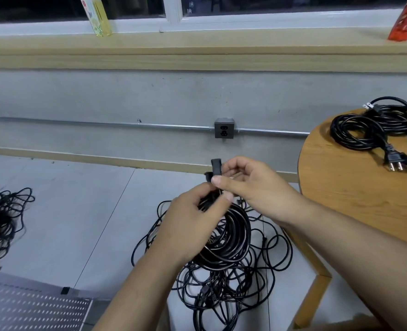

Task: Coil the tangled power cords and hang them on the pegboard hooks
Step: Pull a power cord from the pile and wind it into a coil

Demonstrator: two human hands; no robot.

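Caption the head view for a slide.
The left hand grips a coiled cord; right hand pinches its connector above tangled cords.

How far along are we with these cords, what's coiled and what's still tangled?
Done: coiled cords lie on the round table. In hand: the left hand grips a wound coil while the right hand pinches its connector end. Left: a loose tangle on the floor beneath, another tangle at far left, and no cord seen on the pegboard.
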